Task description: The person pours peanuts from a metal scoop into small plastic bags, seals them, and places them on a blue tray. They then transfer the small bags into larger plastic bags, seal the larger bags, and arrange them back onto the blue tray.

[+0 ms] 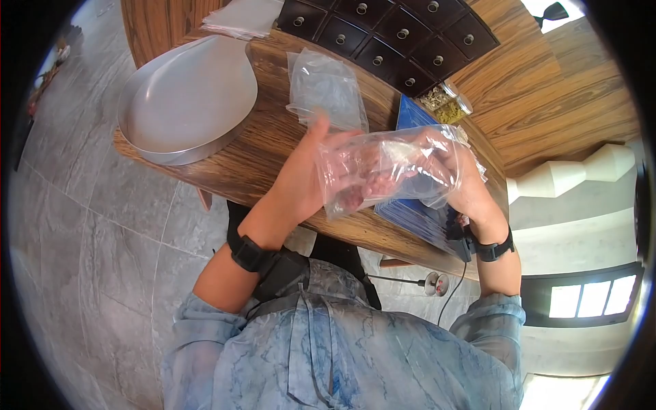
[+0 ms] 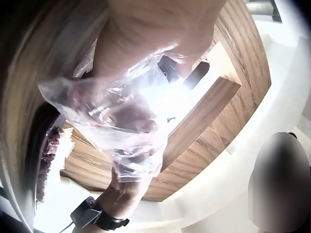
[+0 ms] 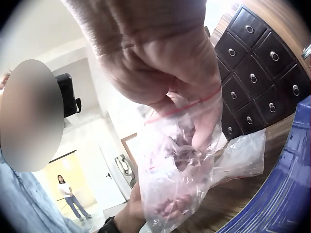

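Observation:
A clear plastic zip bag (image 1: 396,164) with a red line along its mouth stretches between both hands above the table. My right hand (image 1: 437,154) reaches into it through the mouth, as the right wrist view shows, with the thumb pointing down inside. Small dark bits show through the film near those fingertips. At the other end my left hand (image 1: 307,171) holds the bag from outside, thumb raised and curled fingers (image 3: 172,206) showing pinkish through the plastic. Glare hides part of the bag in the left wrist view. Below the right hand lies a blue tray (image 1: 420,222).
More clear bags (image 1: 328,89) lie on the wooden table (image 1: 273,160). A teardrop-shaped metal tray (image 1: 188,102) sits at the left edge. Behind stand a dark drawer cabinet (image 1: 393,37) and jars (image 1: 451,106). A person (image 3: 70,194) stands in the background of the right wrist view.

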A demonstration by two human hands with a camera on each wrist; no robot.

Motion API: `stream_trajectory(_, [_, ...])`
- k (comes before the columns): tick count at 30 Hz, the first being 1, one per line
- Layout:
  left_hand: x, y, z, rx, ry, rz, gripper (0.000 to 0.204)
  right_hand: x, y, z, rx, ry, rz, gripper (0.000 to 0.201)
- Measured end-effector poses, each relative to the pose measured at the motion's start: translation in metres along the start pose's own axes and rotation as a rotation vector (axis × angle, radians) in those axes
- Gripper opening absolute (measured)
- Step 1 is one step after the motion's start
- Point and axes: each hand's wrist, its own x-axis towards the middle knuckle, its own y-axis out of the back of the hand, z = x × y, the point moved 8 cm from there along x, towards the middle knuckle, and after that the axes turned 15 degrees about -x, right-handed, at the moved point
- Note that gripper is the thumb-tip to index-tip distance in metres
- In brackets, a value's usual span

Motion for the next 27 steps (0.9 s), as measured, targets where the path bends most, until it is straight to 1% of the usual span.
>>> stream_trajectory(1, [-0.002,0.003,-0.004,0.005,0.038,-0.046,0.062,0.000,-0.001,0.004,0.005,-0.063,0.003,0.022])
stream_trajectory(4, [-0.005,0.015,-0.010,0.391,0.050,-0.090,0.061,0.002,-0.009,0.018,0.139,-0.079,0.011,0.022])
stream_trajectory(7, [-0.009,0.003,-0.013,0.303,0.093,-0.164,0.065,0.003,-0.011,0.026,0.223,-0.159,0.035,0.020])
stream_trajectory(10, [-0.013,-0.002,-0.016,0.381,0.099,-0.186,0.067,0.002,-0.006,0.030,0.231,-0.165,0.091,0.018])
stream_trajectory(13, [-0.015,0.006,-0.024,0.476,0.078,-0.145,0.062,0.002,-0.006,0.036,0.188,-0.174,0.128,0.019])
stream_trajectory(16, [-0.013,0.021,-0.029,0.467,0.142,-0.015,0.049,0.000,-0.007,0.036,0.008,-0.149,0.082,0.011])
stream_trajectory(19, [-0.017,0.022,-0.034,0.456,0.215,0.001,0.043,-0.001,0.007,0.022,-0.328,-0.143,0.124,0.011])
stream_trajectory(22, [-0.021,0.020,-0.030,0.488,0.182,0.061,0.038,-0.003,0.008,0.026,-0.329,-0.112,0.077,0.012])
stream_trajectory(25, [-0.020,0.024,-0.025,0.571,0.073,0.075,0.041,-0.004,0.003,0.025,-0.249,0.008,0.011,0.015])
stream_trajectory(27, [-0.014,0.030,-0.021,0.614,-0.013,0.052,0.045,-0.005,-0.004,0.035,-0.008,-0.066,-0.105,0.017])
